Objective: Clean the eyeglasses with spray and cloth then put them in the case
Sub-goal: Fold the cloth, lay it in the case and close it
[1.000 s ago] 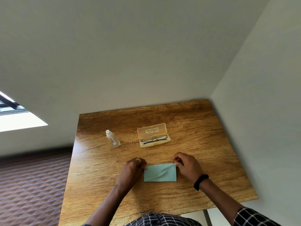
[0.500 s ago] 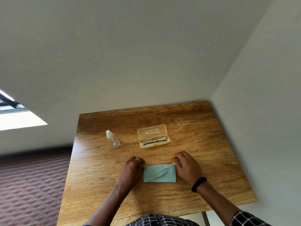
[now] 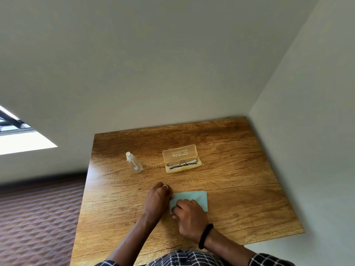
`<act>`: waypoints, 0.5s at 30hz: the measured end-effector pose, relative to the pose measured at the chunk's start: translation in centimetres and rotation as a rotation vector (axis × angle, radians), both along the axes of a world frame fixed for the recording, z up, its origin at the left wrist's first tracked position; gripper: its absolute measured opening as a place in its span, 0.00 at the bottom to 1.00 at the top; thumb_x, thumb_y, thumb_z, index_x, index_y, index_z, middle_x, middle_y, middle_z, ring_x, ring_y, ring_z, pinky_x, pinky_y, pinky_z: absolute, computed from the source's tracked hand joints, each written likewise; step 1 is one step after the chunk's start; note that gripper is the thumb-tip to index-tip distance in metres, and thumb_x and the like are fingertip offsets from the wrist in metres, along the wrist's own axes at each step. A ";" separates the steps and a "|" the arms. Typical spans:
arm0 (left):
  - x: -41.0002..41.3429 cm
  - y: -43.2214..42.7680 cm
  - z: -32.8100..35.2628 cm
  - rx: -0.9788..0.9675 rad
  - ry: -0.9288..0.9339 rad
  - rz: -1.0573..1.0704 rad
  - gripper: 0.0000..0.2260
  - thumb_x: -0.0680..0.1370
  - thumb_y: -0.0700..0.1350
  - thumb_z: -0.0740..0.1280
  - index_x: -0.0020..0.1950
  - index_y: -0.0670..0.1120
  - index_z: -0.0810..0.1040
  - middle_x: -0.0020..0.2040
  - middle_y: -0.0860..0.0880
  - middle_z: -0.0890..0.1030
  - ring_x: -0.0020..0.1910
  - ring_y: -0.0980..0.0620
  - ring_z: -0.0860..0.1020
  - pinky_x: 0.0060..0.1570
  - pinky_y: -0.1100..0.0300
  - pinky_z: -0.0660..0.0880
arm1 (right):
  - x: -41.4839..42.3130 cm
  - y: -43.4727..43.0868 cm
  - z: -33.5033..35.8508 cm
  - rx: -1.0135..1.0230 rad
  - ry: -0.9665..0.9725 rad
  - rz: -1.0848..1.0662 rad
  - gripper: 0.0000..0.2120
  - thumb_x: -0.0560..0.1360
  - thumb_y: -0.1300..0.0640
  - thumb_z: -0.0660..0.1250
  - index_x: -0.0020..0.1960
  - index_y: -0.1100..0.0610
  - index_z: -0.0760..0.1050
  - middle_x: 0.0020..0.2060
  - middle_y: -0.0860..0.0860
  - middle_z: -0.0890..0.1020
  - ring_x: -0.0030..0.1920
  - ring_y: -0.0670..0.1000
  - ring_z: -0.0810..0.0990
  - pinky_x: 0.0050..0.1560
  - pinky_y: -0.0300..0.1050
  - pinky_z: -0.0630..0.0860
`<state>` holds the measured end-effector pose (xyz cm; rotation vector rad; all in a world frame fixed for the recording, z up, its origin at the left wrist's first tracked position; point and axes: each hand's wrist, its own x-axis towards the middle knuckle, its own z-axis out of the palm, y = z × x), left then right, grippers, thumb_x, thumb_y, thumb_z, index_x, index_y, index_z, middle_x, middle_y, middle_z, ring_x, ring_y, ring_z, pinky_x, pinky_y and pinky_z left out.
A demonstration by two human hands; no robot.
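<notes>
A person sits at a wooden table point(image 3: 240, 189) with both hands down on a pale blue-green cloth point(image 3: 197, 197) lying flat just in front of them. The left hand point(image 3: 156, 200) is curled at the cloth's left edge, fingers bunched together on it, and seems to pinch that edge, though the fingertips are hidden. The right hand point(image 3: 190, 215) (a black band on its wrist) lies over the cloth's near left corner, fingers bent and closed down on the fabric. Beyond the hands, well apart from them, an open yellowish case point(image 3: 181, 158) sits with the eyeglasses point(image 3: 182, 162) lying folded in its lower half, lid tipped back. Past the left hand and off to its left stands a small clear spray bottle point(image 3: 133, 163), leaning in this wide view.
</notes>
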<state>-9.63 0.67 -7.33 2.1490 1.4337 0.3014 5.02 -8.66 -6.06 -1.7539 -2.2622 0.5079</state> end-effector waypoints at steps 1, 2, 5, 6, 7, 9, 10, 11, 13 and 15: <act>0.1 0.1 0.0 -0.012 -0.005 0.002 0.03 0.75 0.44 0.72 0.46 0.46 0.82 0.45 0.51 0.78 0.40 0.51 0.79 0.38 0.55 0.78 | 0.0 -0.4 -0.1 -0.004 -0.010 0.013 0.07 0.75 0.55 0.63 0.47 0.50 0.80 0.42 0.46 0.78 0.42 0.48 0.76 0.45 0.46 0.75; 0.1 0.2 0.0 -0.019 -0.009 0.003 0.02 0.75 0.44 0.72 0.45 0.46 0.82 0.45 0.51 0.78 0.40 0.50 0.79 0.38 0.55 0.78 | 0.1 -0.9 -0.2 -0.008 -0.012 0.020 0.07 0.74 0.55 0.64 0.46 0.49 0.81 0.41 0.45 0.79 0.42 0.48 0.76 0.45 0.44 0.74; 0.2 0.2 0.0 -0.022 -0.009 -0.001 0.01 0.74 0.42 0.72 0.43 0.47 0.82 0.44 0.51 0.78 0.39 0.49 0.80 0.39 0.54 0.78 | 0.3 -2.0 0.0 -0.018 0.024 -0.005 0.04 0.72 0.55 0.67 0.44 0.48 0.80 0.39 0.44 0.79 0.40 0.46 0.76 0.42 0.41 0.71; 0.2 0.2 0.0 -0.018 -0.010 -0.002 0.01 0.74 0.42 0.72 0.43 0.46 0.81 0.44 0.50 0.78 0.39 0.49 0.80 0.39 0.53 0.79 | 0.3 -2.1 0.1 -0.012 0.046 -0.030 0.03 0.72 0.54 0.68 0.44 0.48 0.80 0.38 0.43 0.79 0.39 0.45 0.77 0.41 0.40 0.72; 0.1 0.1 0.0 -0.009 -0.011 -0.004 0.01 0.74 0.42 0.72 0.44 0.46 0.81 0.44 0.50 0.78 0.39 0.50 0.80 0.39 0.53 0.79 | 0.3 -2.1 0.2 -0.006 0.068 -0.058 0.03 0.72 0.54 0.69 0.44 0.48 0.80 0.39 0.43 0.79 0.39 0.45 0.77 0.40 0.40 0.72; 0.0 -0.1 0.0 0.018 -0.010 -0.006 0.02 0.74 0.42 0.73 0.45 0.45 0.81 0.45 0.50 0.79 0.38 0.50 0.79 0.37 0.53 0.79 | 0.1 -1.9 0.5 0.005 0.095 -0.106 0.04 0.72 0.53 0.69 0.46 0.49 0.79 0.41 0.43 0.80 0.41 0.45 0.78 0.42 0.41 0.74; 0.0 -0.2 0.1 0.027 -0.006 -0.010 0.03 0.74 0.43 0.73 0.45 0.44 0.81 0.45 0.49 0.79 0.38 0.50 0.79 0.35 0.54 0.79 | 0.0 -1.7 0.6 0.008 0.095 -0.121 0.04 0.72 0.53 0.69 0.47 0.49 0.78 0.42 0.43 0.80 0.42 0.45 0.78 0.44 0.41 0.74; 0.0 -0.3 0.2 0.034 0.005 -0.016 0.04 0.74 0.44 0.73 0.46 0.44 0.81 0.45 0.49 0.78 0.38 0.49 0.79 0.35 0.54 0.79 | -0.2 -1.4 0.6 0.009 0.087 -0.125 0.05 0.72 0.53 0.69 0.48 0.49 0.77 0.43 0.44 0.80 0.43 0.45 0.78 0.45 0.41 0.74; 0.1 -0.5 0.5 0.042 0.036 -0.030 0.05 0.76 0.45 0.72 0.47 0.44 0.81 0.47 0.49 0.78 0.38 0.50 0.80 0.35 0.55 0.79 | -0.6 -1.0 0.6 0.000 0.049 -0.114 0.04 0.73 0.53 0.67 0.47 0.49 0.76 0.43 0.44 0.79 0.43 0.46 0.77 0.46 0.43 0.74; 0.3 -0.5 0.9 0.035 0.070 -0.038 0.06 0.78 0.46 0.70 0.48 0.44 0.81 0.49 0.49 0.77 0.40 0.50 0.80 0.38 0.56 0.80 | -0.8 -0.6 0.5 -0.016 -0.010 -0.091 0.03 0.73 0.53 0.65 0.46 0.50 0.76 0.43 0.45 0.78 0.42 0.48 0.77 0.46 0.45 0.74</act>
